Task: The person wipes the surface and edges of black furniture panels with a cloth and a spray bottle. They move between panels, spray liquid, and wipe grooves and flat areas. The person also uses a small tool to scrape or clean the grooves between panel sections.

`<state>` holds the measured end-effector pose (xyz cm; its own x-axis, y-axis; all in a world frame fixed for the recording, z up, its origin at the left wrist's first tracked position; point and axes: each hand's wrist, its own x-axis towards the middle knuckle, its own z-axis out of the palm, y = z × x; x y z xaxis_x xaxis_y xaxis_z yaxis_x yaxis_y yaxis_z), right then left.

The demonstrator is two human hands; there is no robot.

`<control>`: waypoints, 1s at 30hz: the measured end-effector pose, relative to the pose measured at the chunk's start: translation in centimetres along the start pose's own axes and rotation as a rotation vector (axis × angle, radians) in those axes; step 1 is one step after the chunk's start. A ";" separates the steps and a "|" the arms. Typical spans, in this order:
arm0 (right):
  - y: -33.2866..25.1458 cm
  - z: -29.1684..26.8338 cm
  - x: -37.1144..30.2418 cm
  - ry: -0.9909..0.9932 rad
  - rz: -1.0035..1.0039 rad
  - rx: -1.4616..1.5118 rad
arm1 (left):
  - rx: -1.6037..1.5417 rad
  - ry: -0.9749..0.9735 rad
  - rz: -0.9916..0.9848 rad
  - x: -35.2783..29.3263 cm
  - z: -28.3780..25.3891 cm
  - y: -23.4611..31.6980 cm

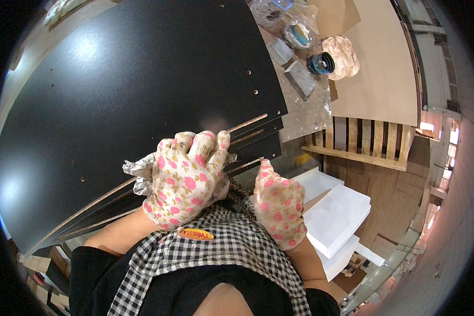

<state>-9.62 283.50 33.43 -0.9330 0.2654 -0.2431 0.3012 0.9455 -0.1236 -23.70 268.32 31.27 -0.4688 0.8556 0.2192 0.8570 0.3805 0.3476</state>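
A large black panel (158,68) with small drilled holes fills the left and middle, its near edge close to my body. Beneath it, the edges of more black panels (255,150) stick out in a stack. My left hand (187,176), in a white flower-patterned glove, is closed over a crumpled silvery-grey rag (140,171) at the top panel's near edge. My right hand (280,205), gloved alike, is beside the stack's lower right corner. One digit points up at a panel edge; its other fingers are hidden, and I see nothing held.
A worktop beyond the stack holds a dark jar (321,63), a roll of tape (300,34) and grey blocks (300,79). To the right are a brown board (379,79), a slatted wooden pallet (371,139) and white panels (337,216) low beside my right arm.
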 end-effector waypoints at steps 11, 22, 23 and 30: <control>8.9 -0.3 -1.2 0.253 0.425 0.925 | -0.078 -0.095 0.347 3.1 5.0 4.2; 12.2 0.9 3.9 0.121 -0.417 0.718 | 0.007 -0.135 0.068 -4.0 2.3 2.4; 12.3 1.0 4.6 0.086 -0.480 0.671 | -0.026 -0.038 0.050 -4.6 2.3 2.5; 12.7 1.3 8.1 0.006 -0.766 0.531 | 0.006 -0.009 -0.056 -3.7 3.5 3.4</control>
<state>-13.05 297.39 28.62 -0.9152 -0.3926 0.0911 -0.3473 0.6535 -0.6725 -18.32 267.61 28.48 -0.5143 0.8359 0.1915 0.8307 0.4302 0.3533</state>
